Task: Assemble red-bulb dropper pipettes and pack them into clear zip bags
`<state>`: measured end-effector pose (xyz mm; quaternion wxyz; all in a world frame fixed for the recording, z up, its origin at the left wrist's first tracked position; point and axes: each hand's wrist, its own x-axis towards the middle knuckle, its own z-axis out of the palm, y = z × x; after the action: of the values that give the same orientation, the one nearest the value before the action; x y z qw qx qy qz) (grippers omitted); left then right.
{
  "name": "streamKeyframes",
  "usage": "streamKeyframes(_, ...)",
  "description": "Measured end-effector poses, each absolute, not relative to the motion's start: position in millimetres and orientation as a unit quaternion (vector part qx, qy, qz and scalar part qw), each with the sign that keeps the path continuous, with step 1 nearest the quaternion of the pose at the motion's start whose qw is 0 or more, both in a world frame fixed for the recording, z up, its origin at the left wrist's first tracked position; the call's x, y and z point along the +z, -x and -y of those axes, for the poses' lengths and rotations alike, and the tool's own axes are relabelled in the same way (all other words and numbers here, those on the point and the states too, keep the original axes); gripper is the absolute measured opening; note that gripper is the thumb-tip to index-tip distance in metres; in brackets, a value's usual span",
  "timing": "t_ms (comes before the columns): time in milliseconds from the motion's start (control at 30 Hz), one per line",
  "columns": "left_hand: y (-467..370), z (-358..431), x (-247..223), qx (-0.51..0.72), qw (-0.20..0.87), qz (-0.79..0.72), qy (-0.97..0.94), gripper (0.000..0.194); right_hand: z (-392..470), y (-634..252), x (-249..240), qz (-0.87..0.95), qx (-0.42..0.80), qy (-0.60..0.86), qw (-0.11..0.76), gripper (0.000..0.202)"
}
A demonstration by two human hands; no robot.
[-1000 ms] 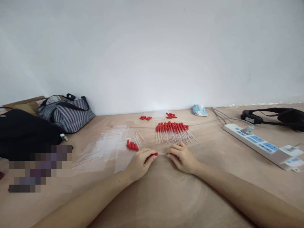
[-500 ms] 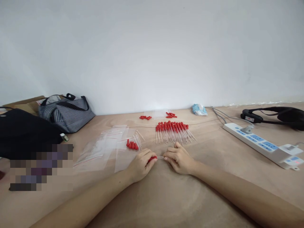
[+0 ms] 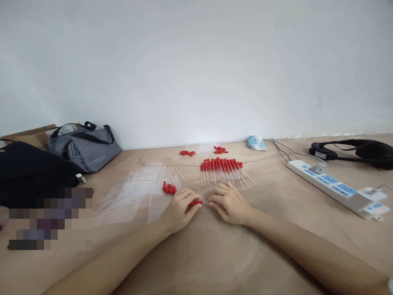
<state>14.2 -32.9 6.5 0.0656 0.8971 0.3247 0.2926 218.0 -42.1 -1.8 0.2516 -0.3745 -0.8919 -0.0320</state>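
My left hand (image 3: 180, 209) is closed on a red rubber bulb (image 3: 195, 203) in the middle of the table. A thin clear tube (image 3: 205, 202) runs from the bulb's end to my right hand (image 3: 229, 204), whose fingertips pinch it. Just beyond my hands lies a row of red-bulbed droppers (image 3: 221, 164), their clear tips pointing toward me. To the left of them, several red bulbs (image 3: 169, 188) and some thin tubes (image 3: 178, 179) rest on clear plastic bags (image 3: 132, 190).
More red bulbs (image 3: 220, 150) lie near the wall. A blue-white crumpled packet (image 3: 257, 143), a power strip (image 3: 328, 182) with cables and a black headset (image 3: 353, 152) are at right. A striped bag (image 3: 89, 149), black cloth (image 3: 33, 174) and small bottle (image 3: 81, 178) are at left.
My hands have come slightly closer together, and less of the clear tube shows between them. More of the red bulb is visible at my left fingertips.
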Motion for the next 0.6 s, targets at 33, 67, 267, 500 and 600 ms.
streamKeyframes(33, -11.6, 31.2, 8.4, 0.301, 0.048, -0.340, -0.890, 0.018, 40.0, -221.7, -0.7, 0.882, -0.037, 0.390, 0.261, 0.018)
streamKeyframes(67, -8.6, 29.0, 10.4, 0.312, 0.027, -0.362, -0.878, 0.024, 36.6, -226.6, -0.2, 0.867, -0.038, 0.413, 0.278, 0.018)
streamKeyframes(267, 15.5, 9.1, 16.3, 0.346, -0.069, -0.519, -0.779, 0.026, -2.1, -263.2, -5.1, 0.651, 0.003, 0.648, 0.395, 0.022)
streamKeyframes(500, 31.4, 0.5, 7.1, 0.275, -0.055, -0.593, -0.755, 0.024, -23.1, -280.3, -12.1, 0.537, 0.018, 0.774, 0.334, 0.027)
streamKeyframes(600, 33.5, -0.8, 3.4, 0.281, -0.027, -0.575, -0.768, 0.023, -23.9, -282.1, -16.1, 0.549, 0.018, 0.780, 0.301, 0.024)
